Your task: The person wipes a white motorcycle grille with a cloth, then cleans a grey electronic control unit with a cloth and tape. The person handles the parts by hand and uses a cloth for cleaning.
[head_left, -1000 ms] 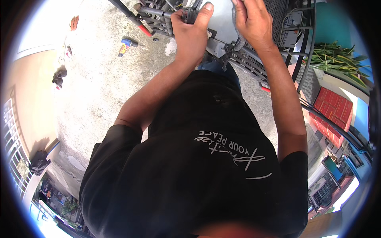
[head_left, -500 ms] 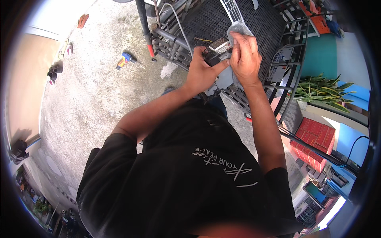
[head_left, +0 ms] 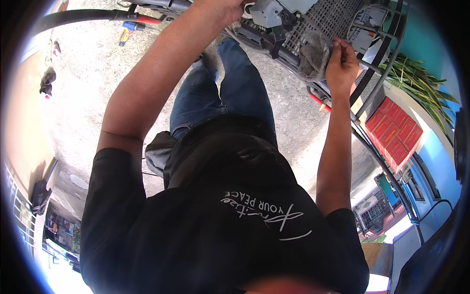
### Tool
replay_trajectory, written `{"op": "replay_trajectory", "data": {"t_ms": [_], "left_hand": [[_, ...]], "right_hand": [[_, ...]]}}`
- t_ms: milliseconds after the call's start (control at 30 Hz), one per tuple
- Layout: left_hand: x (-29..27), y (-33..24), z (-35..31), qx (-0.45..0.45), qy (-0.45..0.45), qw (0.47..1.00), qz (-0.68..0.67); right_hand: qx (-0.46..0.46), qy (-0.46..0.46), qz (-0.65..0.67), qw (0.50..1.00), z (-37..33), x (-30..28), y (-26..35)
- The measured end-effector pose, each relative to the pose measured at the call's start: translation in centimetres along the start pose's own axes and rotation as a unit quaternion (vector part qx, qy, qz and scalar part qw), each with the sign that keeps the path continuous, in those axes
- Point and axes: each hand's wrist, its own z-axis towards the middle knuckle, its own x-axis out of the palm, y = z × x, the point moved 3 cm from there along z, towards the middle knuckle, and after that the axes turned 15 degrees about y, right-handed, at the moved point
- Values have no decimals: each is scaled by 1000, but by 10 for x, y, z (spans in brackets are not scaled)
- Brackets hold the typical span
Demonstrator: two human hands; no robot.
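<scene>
A crumpled grey rag [head_left: 314,56] hangs from my right hand [head_left: 341,64], its fingers pinched on the rag's edge. The rag is over the near edge of a dark cart or rack with a perforated mesh deck [head_left: 328,22]. My left hand [head_left: 229,11] is at the top edge, beside a grey box-like fixture [head_left: 267,13] mounted on the cart's rail. Most of its fingers are cut off by the frame, so their grip does not show. A black bracket [head_left: 281,35] sticks out below the fixture.
On the concrete, far left, lies a blue and yellow cordless drill [head_left: 128,32]. A red-ended black bar [head_left: 98,15] runs above it. Black side rails [head_left: 387,46] bound the cart on the right, near a leafy plant [head_left: 416,81] and stacked red blocks [head_left: 394,130].
My right hand has drawn the rag away from the fixture, nearer and to the right. The left hand has shifted to the top edge, and the whole view has swung.
</scene>
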Motion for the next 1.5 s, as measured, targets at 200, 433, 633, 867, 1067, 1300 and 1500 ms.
{"op": "replay_trajectory", "data": {"t_ms": [200, 433, 633, 867, 1067, 1300, 1500], "left_hand": [[-63, 12, 143, -56, -23, 997, -43], [-168, 88, 213, -129, -206, 970, 7], [-214, 110, 210, -191, -241, 948, 76], [-269, 166, 207, -173, -224, 959, 6], [-259, 212, 221, -134, -247, 958, -62], [-243, 209, 229, -208, -273, 936, 78], [-211, 155, 218, -319, -185, 923, 110]], "right_hand": [[200, 6, 350, 915, 38, 37, -58], [250, 217, 211, 920, 86, 89, -101], [242, 233, 180, 925, 101, 125, -153], [133, 351, 110, 920, 87, 132, -147], [119, 402, -1, 908, 87, 122, -137], [77, 400, -1, 913, 86, 129, -139], [-39, 284, 64, 956, 107, 135, -145]]}}
